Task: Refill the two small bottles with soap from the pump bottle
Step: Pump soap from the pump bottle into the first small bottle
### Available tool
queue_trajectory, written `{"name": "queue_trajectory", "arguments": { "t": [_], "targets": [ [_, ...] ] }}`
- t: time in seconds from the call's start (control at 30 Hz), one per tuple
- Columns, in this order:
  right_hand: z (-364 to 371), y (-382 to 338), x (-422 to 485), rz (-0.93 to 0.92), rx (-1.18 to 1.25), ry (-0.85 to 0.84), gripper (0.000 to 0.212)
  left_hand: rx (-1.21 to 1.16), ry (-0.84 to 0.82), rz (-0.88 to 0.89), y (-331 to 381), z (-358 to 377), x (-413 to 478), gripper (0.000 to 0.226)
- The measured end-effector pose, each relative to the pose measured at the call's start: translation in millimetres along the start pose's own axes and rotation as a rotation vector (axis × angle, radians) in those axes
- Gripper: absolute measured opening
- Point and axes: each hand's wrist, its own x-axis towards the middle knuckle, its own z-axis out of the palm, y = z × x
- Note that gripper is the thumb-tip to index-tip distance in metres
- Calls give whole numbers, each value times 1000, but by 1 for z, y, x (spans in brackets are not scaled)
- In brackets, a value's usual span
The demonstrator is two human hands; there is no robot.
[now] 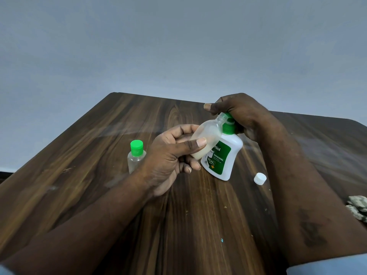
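Note:
My left hand grips a small frosted bottle, uncapped and tilted, with pale soap pooled in its lower end. Its open neck sits right at the green pump head of the white pump bottle, which stands on the table. My right hand is curled over the pump head from above and hides most of it. A second small clear bottle with a green cap stands upright to the left, partly behind my left wrist. A loose white cap lies on the table to the right of the pump bottle.
Everything sits on a dark wooden table set against a plain grey wall. A crumpled patterned cloth lies at the right edge.

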Motion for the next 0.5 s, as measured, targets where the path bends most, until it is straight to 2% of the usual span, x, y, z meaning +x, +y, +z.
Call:
{"name": "queue_trajectory", "arguments": {
  "t": [0.5],
  "targets": [
    [1,-1,-1,-11,30,-18,29,-2,-6,-8,0,-1,0,38]
  ]
}}
